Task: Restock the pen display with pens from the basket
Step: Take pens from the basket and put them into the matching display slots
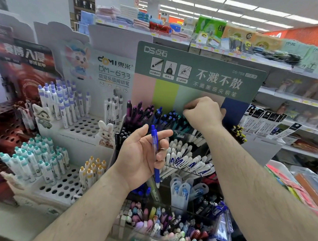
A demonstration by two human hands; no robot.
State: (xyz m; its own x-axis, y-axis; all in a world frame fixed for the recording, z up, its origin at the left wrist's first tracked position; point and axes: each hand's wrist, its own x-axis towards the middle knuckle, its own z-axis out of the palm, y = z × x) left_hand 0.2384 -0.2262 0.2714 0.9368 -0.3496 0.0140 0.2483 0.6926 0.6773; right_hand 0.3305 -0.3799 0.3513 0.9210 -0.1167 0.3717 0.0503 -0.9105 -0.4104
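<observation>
Blue pen (pixel 155 151) upright in left hand (pixel 141 157) grip; right hand (pixel 203 112) fisted over display pens (pixel 165 116).

Tiered pen display (pixel 198 78) holds dark pens (pixel 141 112) and white pens (pixel 183 159).

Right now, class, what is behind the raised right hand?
The green sign and blue-capped pens show behind the right hand; whatever its curled fingers hold is hidden.
</observation>
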